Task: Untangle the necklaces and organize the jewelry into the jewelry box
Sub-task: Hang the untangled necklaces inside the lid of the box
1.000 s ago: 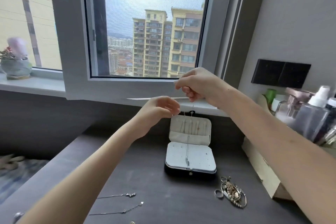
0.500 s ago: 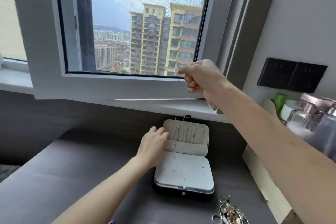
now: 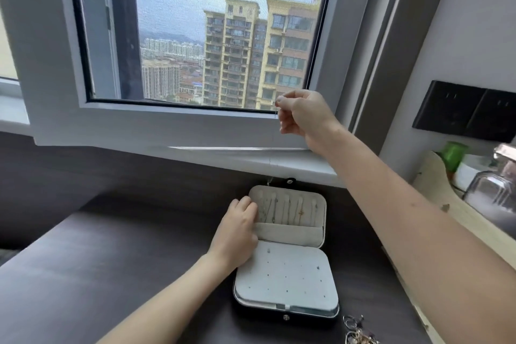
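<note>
An open black jewelry box point(image 3: 284, 279) with a pale lining lies on the dark desk, its lid point(image 3: 290, 215) propped up at the back. My right hand point(image 3: 303, 116) is raised in front of the window frame and pinches the top of a thin silver necklace chain point(image 3: 276, 116), which hangs down toward the lid. My left hand point(image 3: 237, 227) rests on the left edge of the lid's pocket, fingers on the lining. A heap of tangled jewelry point(image 3: 358, 332) lies at the bottom edge, right of the box.
A window point(image 3: 223, 31) and its white sill point(image 3: 251, 156) run behind the desk point(image 3: 111, 260). At the right stand a wooden organizer point(image 3: 446, 204) with a green-capped bottle point(image 3: 453, 155) and a glass jar point(image 3: 491, 193). A black wall socket panel point(image 3: 463, 110) sits above them.
My left hand let go of the chain and dropped onto the lid of the box. My right hand stayed high with the chain. The view moved closer and to the right.
</note>
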Available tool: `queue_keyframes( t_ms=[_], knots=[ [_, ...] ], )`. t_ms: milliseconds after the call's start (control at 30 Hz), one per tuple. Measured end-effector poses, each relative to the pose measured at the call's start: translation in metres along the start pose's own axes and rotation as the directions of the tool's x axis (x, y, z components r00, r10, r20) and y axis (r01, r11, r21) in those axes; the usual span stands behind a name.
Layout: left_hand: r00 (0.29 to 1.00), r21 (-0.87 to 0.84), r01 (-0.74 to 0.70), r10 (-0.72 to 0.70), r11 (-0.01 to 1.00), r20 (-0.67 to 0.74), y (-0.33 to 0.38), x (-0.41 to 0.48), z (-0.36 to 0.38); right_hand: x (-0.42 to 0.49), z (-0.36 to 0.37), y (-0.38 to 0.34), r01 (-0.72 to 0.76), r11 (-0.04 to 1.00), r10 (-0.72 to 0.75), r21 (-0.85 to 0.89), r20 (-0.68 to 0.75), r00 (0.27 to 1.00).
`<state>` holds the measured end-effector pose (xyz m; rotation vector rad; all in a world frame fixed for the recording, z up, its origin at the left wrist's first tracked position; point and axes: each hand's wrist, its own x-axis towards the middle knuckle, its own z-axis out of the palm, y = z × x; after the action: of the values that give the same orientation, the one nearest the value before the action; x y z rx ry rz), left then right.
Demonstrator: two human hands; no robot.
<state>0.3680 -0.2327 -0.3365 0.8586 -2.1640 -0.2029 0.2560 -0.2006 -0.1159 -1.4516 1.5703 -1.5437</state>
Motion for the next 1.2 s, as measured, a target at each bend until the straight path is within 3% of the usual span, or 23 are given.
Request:
queue_keyframes(
  t_ms=[500, 633, 733, 833, 967, 1200],
  knots=[
    [0.995, -0.048, -0.032, 0.028, 0.998, -0.091, -0.003, -0.004, 0.001, -0.018, 0.025, 0.058, -0.099, 0.993, 0.105, -0.062, 0.110, 0.988],
    [0.994, -0.006, -0.028, 0.027, 1.000, -0.106, -0.003, -0.005, 0.001, -0.027, 0.027, 0.076, -0.050, 0.961, 0.087, -0.271, 0.129, 0.988],
    [0.980, -0.052, 0.014, -0.024, 0.999, -0.196, 0.001, -0.005, -0.004, -0.032, 0.028, 0.093, 0.076, 0.832, -0.001, -0.549, 0.135, 0.991],
    [0.951, -0.163, 0.091, -0.135, 0.982, -0.278, 0.004, 0.003, -0.012, -0.039, 0.029, 0.106, 0.138, 0.731, -0.034, -0.669, 0.166, 0.986],
    [0.947, -0.237, 0.159, -0.216, 0.958, -0.239, 0.003, 0.023, -0.017, -0.042, 0.031, 0.117, 0.134, 0.749, -0.066, -0.649, 0.128, 0.990],
    [0.938, -0.221, 0.244, -0.288, 0.944, -0.195, -0.002, 0.030, -0.014, -0.042, 0.030, 0.129, 0.046, 0.918, -0.039, -0.393, 0.024, 0.999]
  ],
)
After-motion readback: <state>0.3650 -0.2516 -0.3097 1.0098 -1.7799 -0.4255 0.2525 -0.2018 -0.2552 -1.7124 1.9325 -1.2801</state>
